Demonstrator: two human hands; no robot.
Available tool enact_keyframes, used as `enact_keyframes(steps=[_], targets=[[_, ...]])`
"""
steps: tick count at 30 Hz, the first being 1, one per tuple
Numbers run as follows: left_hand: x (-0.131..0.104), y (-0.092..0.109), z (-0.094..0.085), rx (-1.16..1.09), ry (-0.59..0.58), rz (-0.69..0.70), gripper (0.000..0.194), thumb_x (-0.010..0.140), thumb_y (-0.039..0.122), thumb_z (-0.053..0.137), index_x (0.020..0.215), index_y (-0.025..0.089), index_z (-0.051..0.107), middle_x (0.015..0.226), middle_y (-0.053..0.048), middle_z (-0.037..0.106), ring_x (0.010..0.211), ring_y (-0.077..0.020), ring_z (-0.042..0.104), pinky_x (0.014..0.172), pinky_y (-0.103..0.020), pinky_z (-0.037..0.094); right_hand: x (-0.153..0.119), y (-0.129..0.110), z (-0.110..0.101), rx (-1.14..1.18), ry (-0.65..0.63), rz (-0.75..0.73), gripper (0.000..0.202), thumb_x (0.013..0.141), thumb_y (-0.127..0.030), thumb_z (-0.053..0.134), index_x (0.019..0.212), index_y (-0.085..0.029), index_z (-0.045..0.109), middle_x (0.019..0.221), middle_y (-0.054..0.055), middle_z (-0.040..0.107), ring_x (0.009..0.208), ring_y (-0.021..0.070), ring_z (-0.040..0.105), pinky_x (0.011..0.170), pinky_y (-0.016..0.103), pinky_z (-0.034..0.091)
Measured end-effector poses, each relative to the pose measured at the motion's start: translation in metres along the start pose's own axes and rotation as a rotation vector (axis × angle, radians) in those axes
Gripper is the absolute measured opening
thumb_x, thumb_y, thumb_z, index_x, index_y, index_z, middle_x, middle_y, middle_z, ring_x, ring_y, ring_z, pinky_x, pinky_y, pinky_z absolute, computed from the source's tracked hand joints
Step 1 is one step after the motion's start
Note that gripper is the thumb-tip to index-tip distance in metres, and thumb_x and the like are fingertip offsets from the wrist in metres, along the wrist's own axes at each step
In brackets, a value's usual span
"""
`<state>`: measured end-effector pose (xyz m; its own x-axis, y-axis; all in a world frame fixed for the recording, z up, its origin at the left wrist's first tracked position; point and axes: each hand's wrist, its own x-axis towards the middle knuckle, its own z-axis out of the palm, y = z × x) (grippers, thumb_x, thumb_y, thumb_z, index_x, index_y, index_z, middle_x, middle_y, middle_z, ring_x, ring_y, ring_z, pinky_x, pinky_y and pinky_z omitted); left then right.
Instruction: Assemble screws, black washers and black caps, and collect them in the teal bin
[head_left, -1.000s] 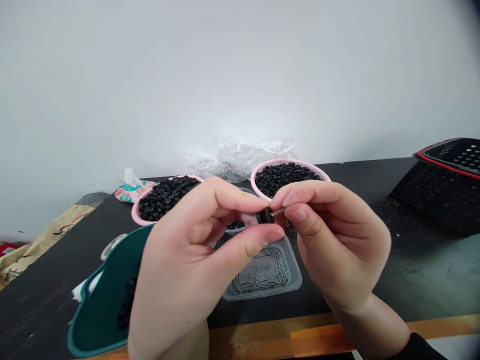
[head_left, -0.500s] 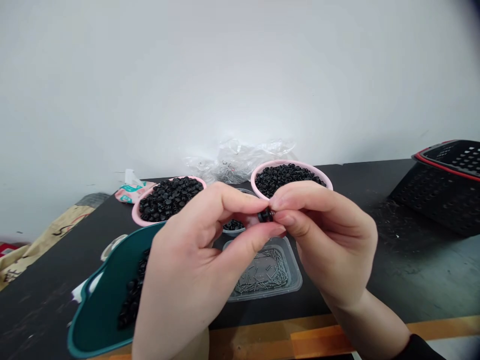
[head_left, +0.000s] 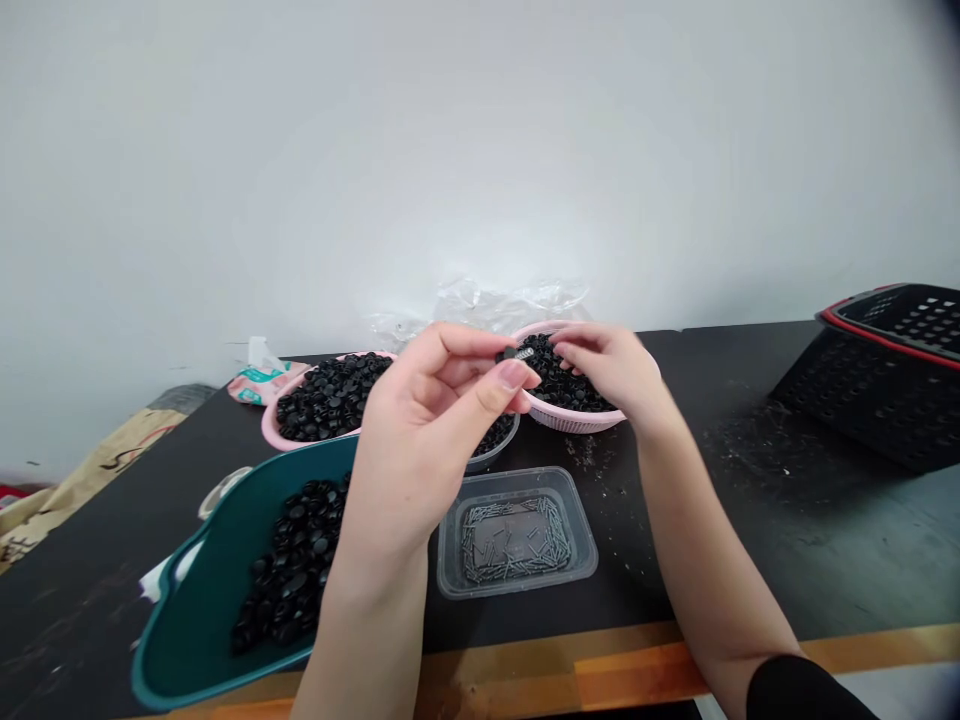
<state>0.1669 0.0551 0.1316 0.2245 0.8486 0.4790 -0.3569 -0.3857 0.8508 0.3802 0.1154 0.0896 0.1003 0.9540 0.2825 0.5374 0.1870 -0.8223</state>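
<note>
My left hand is raised over the middle of the table, pinching a small black plastic cap between thumb and forefinger. A short metal spring sticks out of the cap toward the right. My right hand reaches into the pink basket at the back, its fingers apart and just over the small black parts heaped there. Below my hands, a clear plastic tub contains many loose springs. A round clear bowl of small black pieces is partly hidden behind my left hand.
A teal scoop-shaped tray of black caps stands at the left front. Behind it sits another pink basket heaped with black caps. Crumpled clear plastic lies by the wall. A black perforated crate stands on the right.
My hands were together at the black cap. My right hand has let go and moved away to the back pink basket. My left hand has risen slightly, still pinching the cap, with the spring now showing.
</note>
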Motion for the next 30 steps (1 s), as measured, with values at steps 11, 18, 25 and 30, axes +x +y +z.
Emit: enact_keyframes(steps=[11,18,25,30], targets=[[-0.003,0.002,-0.005,-0.002,-0.047,0.026,0.015,0.095,0.016,0.073,0.106,0.025,0.072,0.09,0.002,0.077,0.078,-0.0052,0.069,0.077,-0.013,0.059,0.035,0.072,0.038,-0.267,-0.192,0.264,0.027,0.1,-0.033,0.067,0.12,-0.016,0.067,0.123,0.01,0.069,0.107,0.023,0.069,0.092,0.044,0.06],[-0.001,0.002,-0.002,0.126,-0.091,-0.022,0.009,0.093,0.02,0.076,0.099,0.026,0.076,0.082,0.006,0.07,0.078,-0.0028,0.068,0.074,-0.006,0.057,0.019,0.025,0.011,0.231,-0.158,0.029,0.028,0.102,-0.028,0.059,0.126,-0.019,0.07,0.108,0.007,0.076,0.091,0.0168,0.072,0.087,0.035,0.062],[-0.013,0.009,0.002,0.356,-0.081,0.06,0.018,0.102,0.02,0.062,0.111,0.031,0.073,0.097,0.007,0.074,0.087,-0.002,0.071,0.081,-0.006,0.058,-0.043,-0.044,-0.01,0.867,-0.248,-0.269,0.014,0.09,-0.022,0.077,0.103,-0.026,0.081,0.087,-0.001,0.08,0.077,0.0114,0.076,0.07,0.021,0.062],[-0.027,0.014,0.011,0.76,0.086,0.255,0.022,0.099,0.019,0.066,0.117,0.032,0.067,0.107,0.009,0.072,0.095,-0.0024,0.069,0.086,-0.006,0.055,-0.065,-0.059,-0.011,0.907,-0.242,-0.297,0.02,0.092,-0.014,0.076,0.107,-0.026,0.08,0.096,0.0,0.082,0.081,0.0106,0.078,0.071,0.018,0.062]])
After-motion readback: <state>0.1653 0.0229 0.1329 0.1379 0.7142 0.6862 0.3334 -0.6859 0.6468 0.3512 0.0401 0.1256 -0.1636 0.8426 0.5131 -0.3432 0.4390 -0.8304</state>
